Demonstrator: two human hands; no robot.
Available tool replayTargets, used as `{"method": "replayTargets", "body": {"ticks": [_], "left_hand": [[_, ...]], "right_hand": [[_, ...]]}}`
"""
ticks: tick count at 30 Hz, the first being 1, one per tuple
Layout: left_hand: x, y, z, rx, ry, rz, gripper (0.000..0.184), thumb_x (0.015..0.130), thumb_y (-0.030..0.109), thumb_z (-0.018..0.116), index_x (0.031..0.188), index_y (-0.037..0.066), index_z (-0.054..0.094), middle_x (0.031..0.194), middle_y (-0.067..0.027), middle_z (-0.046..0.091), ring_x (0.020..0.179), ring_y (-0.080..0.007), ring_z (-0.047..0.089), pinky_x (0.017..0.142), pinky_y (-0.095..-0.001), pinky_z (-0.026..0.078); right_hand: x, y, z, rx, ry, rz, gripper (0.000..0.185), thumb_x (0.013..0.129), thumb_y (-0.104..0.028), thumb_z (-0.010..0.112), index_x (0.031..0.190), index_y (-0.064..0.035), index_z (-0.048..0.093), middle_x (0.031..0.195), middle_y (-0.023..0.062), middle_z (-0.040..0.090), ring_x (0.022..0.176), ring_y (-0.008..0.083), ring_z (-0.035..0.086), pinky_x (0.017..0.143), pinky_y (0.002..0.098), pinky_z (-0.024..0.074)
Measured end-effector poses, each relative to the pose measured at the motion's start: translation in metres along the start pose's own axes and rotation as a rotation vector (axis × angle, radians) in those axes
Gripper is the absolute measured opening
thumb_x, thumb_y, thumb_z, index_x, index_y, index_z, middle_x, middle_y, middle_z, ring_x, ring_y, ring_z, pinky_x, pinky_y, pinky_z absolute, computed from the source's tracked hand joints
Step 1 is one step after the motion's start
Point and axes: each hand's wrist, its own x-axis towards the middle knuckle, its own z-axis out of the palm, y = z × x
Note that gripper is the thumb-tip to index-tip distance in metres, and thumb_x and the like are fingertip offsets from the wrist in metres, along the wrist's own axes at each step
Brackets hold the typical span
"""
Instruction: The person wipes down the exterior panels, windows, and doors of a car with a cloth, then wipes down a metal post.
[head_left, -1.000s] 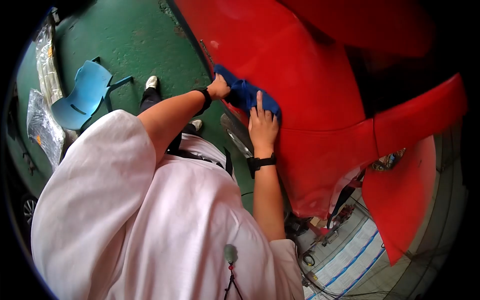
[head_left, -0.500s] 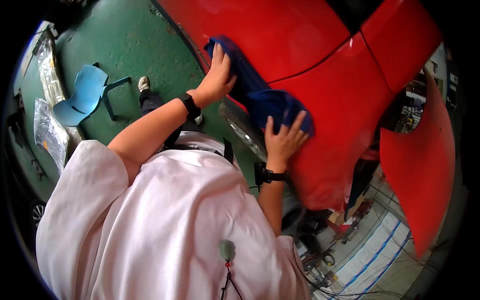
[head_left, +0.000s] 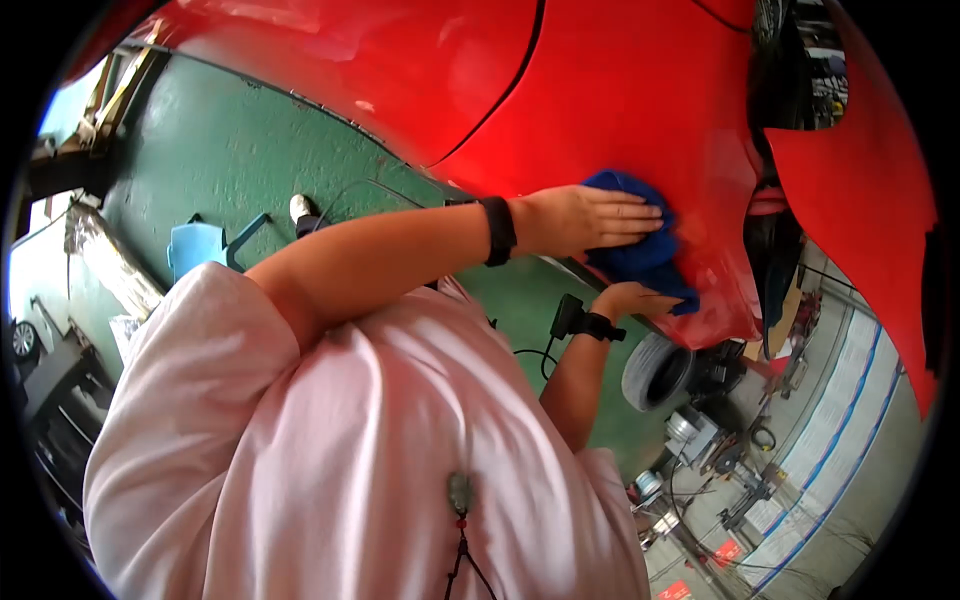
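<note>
A blue cloth point(head_left: 635, 262) lies bunched against the red car body panel point(head_left: 620, 110), close to its lower edge. On top of the cloth rests my left hand point(head_left: 590, 218), flat, with its fingers stretched out and pressed on it. Just below, my right hand point(head_left: 635, 298) is at the cloth's lower corner by the panel edge. Its fingers are closed on that corner, partly hidden by the fold. Both wrists wear black bands, and the right one carries a small black box with a cable.
A loose red panel point(head_left: 860, 200) projects at the right. Below the car stand a tire point(head_left: 655, 370) and metal equipment point(head_left: 695, 435) on the floor. A light blue chair point(head_left: 197, 247) and foil-wrapped parts point(head_left: 115, 260) are at the left, on the green floor point(head_left: 235, 130).
Both hands and the cloth have shifted along the car toward the loose panel. The spread-out cloth is now bunched, and my left hand has come close to my right. The view has turned.
</note>
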Motion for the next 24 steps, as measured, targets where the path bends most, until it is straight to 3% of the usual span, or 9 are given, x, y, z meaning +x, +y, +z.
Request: {"method": "replayTargets", "body": {"ticks": [1, 3, 10, 14, 15, 18, 20, 21, 24], "left_hand": [[0.000, 0.003, 0.002, 0.027, -0.064, 0.041, 0.059, 0.092, 0.018, 0.048, 0.149, 0.010, 0.037, 0.162, -0.0014, 0.022, 0.150, -0.0146, 0.017, 0.124, -0.0342, 0.016], [-0.013, 0.003, 0.005, 0.109, -0.157, 0.091, 0.057, 0.094, 0.018, 0.043, 0.150, 0.010, 0.036, 0.163, -0.0002, 0.018, 0.151, -0.0137, 0.014, 0.126, -0.0328, 0.010], [-0.054, -0.031, -0.006, 0.215, -0.229, 0.241, 0.054, 0.096, 0.021, 0.042, 0.149, 0.012, 0.038, 0.164, 0.0034, 0.017, 0.150, -0.0112, 0.013, 0.125, -0.0305, 0.010], [-0.127, -0.077, -0.044, 0.306, -0.281, 0.276, 0.053, 0.096, 0.020, 0.041, 0.149, 0.015, 0.038, 0.164, 0.0053, 0.018, 0.147, -0.0047, 0.018, 0.121, -0.0257, 0.018], [-0.149, -0.091, -0.051, 0.375, -0.277, 0.265, 0.054, 0.096, 0.020, 0.042, 0.149, 0.016, 0.037, 0.163, 0.0067, 0.018, 0.145, -0.0028, 0.021, 0.118, -0.0245, 0.022], [-0.220, -0.127, -0.068, 0.571, -0.257, 0.230, 0.057, 0.094, 0.019, 0.045, 0.150, 0.020, 0.036, 0.163, 0.0109, 0.021, 0.139, 0.0030, 0.032, 0.111, -0.0207, 0.033], [-0.259, -0.145, -0.082, 0.483, -0.271, 0.097, 0.059, 0.093, 0.016, 0.049, 0.150, 0.024, 0.037, 0.160, 0.0138, 0.026, 0.129, 0.0010, 0.045, 0.101, -0.0218, 0.042], [-0.269, -0.149, -0.097, 0.239, -0.199, 0.001, 0.059, 0.087, 0.017, 0.058, 0.144, 0.027, 0.046, 0.155, 0.0094, 0.038, 0.120, -0.0042, 0.054, 0.096, -0.0261, 0.047], [-0.298, -0.160, -0.131, 0.266, -0.029, -0.222, 0.053, 0.082, 0.023, 0.066, 0.134, 0.024, 0.057, 0.142, 0.0034, 0.052, 0.114, -0.0119, 0.058, 0.095, -0.0295, 0.047]], "right_hand": [[-0.005, 0.013, 0.003, 0.018, 0.007, 0.024, 0.043, 0.102, -0.027, 0.047, 0.124, 0.0091, 0.043, 0.123, 0.0222, 0.048, 0.104, 0.0293, 0.052, 0.092, 0.0396, 0.0454], [-0.019, 0.025, 0.014, 0.261, 0.108, 0.182, 0.040, 0.099, -0.021, 0.054, 0.126, 0.0069, 0.042, 0.124, 0.0194, 0.048, 0.106, 0.0274, 0.052, 0.095, 0.0400, 0.0450], [-0.073, 0.007, 0.021, 0.061, -0.104, 0.144, 0.048, 0.090, -0.010, 0.067, 0.126, 0.0060, 0.040, 0.132, 0.0197, 0.045, 0.113, 0.0273, 0.050, 0.101, 0.0408, 0.0424], [-0.144, -0.039, 0.034, -0.241, -0.202, -0.220, 0.071, 0.095, -0.023, 0.056, 0.141, 0.0178, 0.021, 0.142, 0.0351, 0.033, 0.128, 0.0506, 0.036, 0.109, 0.0570, 0.0285], [-0.143, -0.075, 0.032, -0.273, -0.330, -0.260, 0.077, 0.095, -0.026, 0.050, 0.146, 0.0165, 0.011, 0.148, 0.0402, 0.022, 0.133, 0.0603, 0.025, 0.111, 0.0625, 0.0202], [-0.154, -0.107, 0.049, -0.210, -0.388, -0.525, 0.080, 0.091, -0.026, 0.054, 0.147, 0.0135, 0.014, 0.150, 0.0409, 0.017, 0.135, 0.0603, 0.022, 0.110, 0.0649, 0.0205], [-0.161, -0.129, 0.067, -0.212, -0.411, -0.557, 0.076, 0.086, -0.024, 0.057, 0.144, 0.0121, 0.024, 0.151, 0.0416, 0.017, 0.137, 0.0609, 0.020, 0.110, 0.0669, 0.0199], [-0.163, -0.146, 0.077, -0.224, -0.418, -0.575, 0.075, 0.085, -0.024, 0.058, 0.143, 0.0124, 0.027, 0.150, 0.0415, 0.018, 0.137, 0.0608, 0.020, 0.109, 0.0673, 0.0201], [-0.158, -0.207, 0.107, -0.167, -0.435, -0.659, 0.071, 0.084, -0.024, 0.060, 0.138, 0.0125, 0.033, 0.150, 0.0421, 0.018, 0.138, 0.0610, 0.019, 0.108, 0.0693, 0.0195]]}}
